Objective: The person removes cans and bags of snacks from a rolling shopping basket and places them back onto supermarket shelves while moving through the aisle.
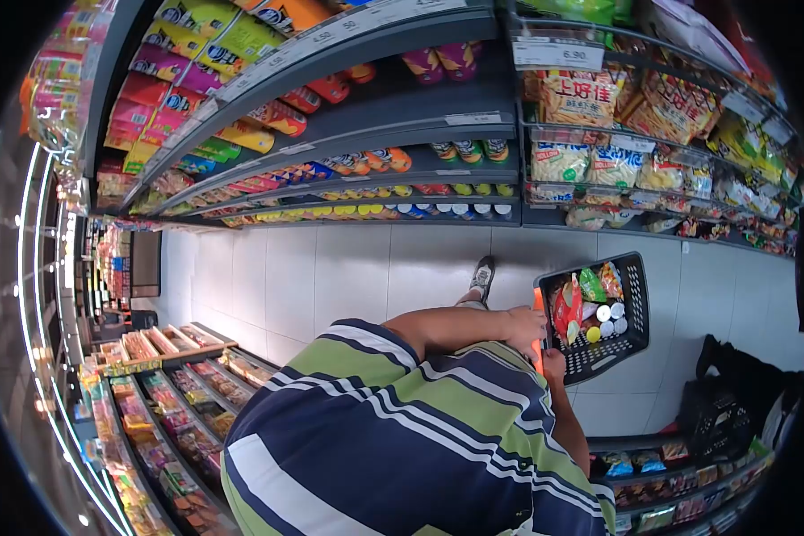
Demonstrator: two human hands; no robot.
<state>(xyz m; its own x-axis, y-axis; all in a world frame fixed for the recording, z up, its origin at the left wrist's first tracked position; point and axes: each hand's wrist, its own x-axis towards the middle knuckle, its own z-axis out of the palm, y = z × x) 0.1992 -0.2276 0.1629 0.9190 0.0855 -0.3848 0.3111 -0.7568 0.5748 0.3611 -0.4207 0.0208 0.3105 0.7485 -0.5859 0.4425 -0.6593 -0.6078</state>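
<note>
A black plastic shopping basket (pixel 632 268) with an orange handle (pixel 538 332) hangs just in front of my body. My left hand (pixel 524 329) is closed around the handle. Close by, my right hand (pixel 554 364) is also closed at the handle's lower end, its fingers partly hidden. Inside the basket lie a red snack bag (pixel 566 308), a green snack bag (pixel 591 285) and an orange-red packet (pixel 611 280). Beside them stand several canisters with white lids (pixel 617 311) and one with a yellow lid (pixel 593 335).
Ahead, a dark shelf (pixel 473 107) carries cans and tubes. To its right, a rack holds bagged snacks (pixel 581 98). Light floor tiles (pixel 348 268) run between shelves, with my shoe (pixel 483 275) on them. Packaged goods (pixel 152 402) fill the left-rear shelves. A dark basket (pixel 719 420) is at lower right.
</note>
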